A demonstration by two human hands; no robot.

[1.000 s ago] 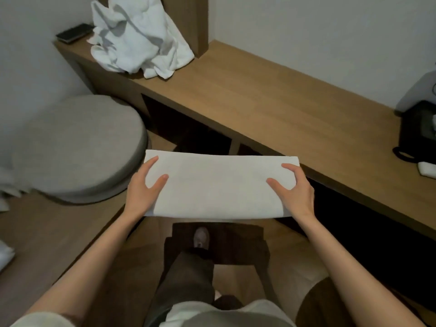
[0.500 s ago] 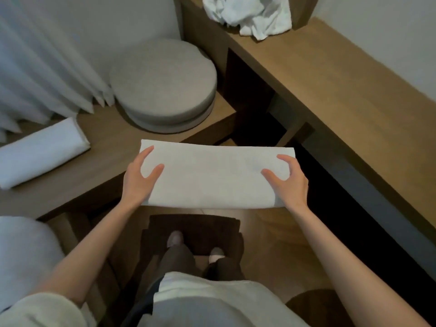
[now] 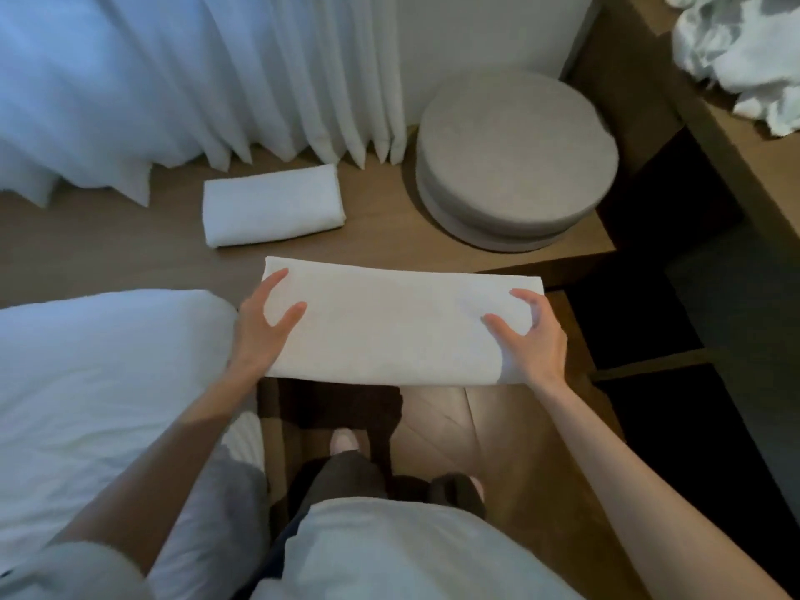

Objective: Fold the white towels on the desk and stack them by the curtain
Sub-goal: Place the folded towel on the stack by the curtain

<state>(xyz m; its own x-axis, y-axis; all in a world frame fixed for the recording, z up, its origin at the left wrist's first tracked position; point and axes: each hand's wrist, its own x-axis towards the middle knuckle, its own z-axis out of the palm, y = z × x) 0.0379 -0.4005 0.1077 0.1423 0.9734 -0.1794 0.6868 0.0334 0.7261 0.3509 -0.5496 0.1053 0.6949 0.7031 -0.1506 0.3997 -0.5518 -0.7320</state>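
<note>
The curtain (image 3: 216, 80) hangs along the low wooden ledge (image 3: 130, 262), and the desk (image 3: 736, 136) at the upper right carries a crumpled heap of unfolded towels (image 3: 744, 49) not yet dealt with. The carried towel (image 3: 389, 326), folded into a long flat band, hovers level at the ledge's near edge, held stretched, I judge, so its folds survive. The smaller folded towel (image 3: 272, 205) at the curtain's hem marks the stack's spot. The left hand (image 3: 259, 331) and right hand (image 3: 532, 339) each clasp one end, thumb and bent fingers on top.
</note>
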